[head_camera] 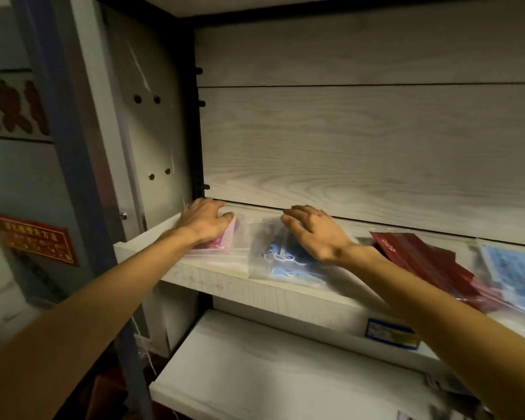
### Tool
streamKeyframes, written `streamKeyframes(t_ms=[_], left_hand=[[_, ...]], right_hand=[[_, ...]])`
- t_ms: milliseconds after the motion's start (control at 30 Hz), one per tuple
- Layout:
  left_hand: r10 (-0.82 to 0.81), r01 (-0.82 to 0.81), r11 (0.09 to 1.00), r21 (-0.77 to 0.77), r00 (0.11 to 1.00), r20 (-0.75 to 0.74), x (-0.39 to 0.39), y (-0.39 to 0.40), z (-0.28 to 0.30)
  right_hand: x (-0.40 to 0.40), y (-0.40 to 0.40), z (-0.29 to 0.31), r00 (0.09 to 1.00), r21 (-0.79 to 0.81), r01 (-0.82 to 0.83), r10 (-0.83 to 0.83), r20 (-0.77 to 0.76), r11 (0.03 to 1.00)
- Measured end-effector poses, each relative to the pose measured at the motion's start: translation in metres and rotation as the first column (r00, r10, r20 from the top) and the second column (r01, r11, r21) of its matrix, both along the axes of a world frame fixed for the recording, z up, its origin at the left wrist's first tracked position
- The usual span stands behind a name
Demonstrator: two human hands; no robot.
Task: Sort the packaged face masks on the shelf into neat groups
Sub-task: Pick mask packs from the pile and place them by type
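Note:
Packaged face masks lie along a pale wooden shelf (255,286). At its left end my left hand (205,221) rests palm down on a pink mask pack (225,239) in clear plastic. My right hand (314,230) lies flat on a clear pack of blue and dark masks (281,259) in the middle, fingers spread and reaching toward the back wall. Right of it sits a pile of dark red packs (431,262), and a light blue pack (515,274) lies at the far right edge.
The shelf's grey wood back wall (361,140) and metal side panel (152,131) close it in. A lower shelf (255,374) juts out below, with a blue price label (391,333) on the upper shelf's front lip. A red sign (34,237) hangs at left.

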State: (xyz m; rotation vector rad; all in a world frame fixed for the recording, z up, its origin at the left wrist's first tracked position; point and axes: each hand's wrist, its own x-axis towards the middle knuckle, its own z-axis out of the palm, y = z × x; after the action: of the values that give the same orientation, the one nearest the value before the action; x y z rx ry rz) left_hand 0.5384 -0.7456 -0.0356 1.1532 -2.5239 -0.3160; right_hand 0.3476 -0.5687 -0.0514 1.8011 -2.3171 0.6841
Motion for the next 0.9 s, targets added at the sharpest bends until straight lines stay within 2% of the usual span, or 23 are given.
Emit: streamKeyframes(t_ms=[200,400,600,733,900], left_hand=[[-0.150,0.154,0.984,-0.095,0.988,0.043,-0.026,0.079,0.002],[-0.307,0.305,0.936,-0.174,0.952,0.015,-0.066,0.189,0.003],[-0.441,0.435,0.856,-0.278,0.896,0.043,-0.096,0.326,-0.006],[-0.510,0.496,0.828,-0.260,0.860,0.015,-0.117,0.424,-0.014],[-0.662,0.634,0.713,-0.300,0.749,0.010,-0.149,0.546,-0.024]], right_hand=[[-0.026,0.065,-0.001,0.990,0.056,0.140,-0.139,-0.017,0.989],[-0.034,0.171,0.003,0.979,-0.049,0.191,-0.194,-0.059,0.980],[-0.044,0.314,0.004,0.964,-0.112,0.251,-0.259,-0.062,0.961],[-0.049,0.435,-0.006,0.951,-0.134,0.279,-0.293,-0.101,0.951],[-0.063,0.575,-0.018,0.925,-0.087,0.351,-0.360,-0.123,0.932]])
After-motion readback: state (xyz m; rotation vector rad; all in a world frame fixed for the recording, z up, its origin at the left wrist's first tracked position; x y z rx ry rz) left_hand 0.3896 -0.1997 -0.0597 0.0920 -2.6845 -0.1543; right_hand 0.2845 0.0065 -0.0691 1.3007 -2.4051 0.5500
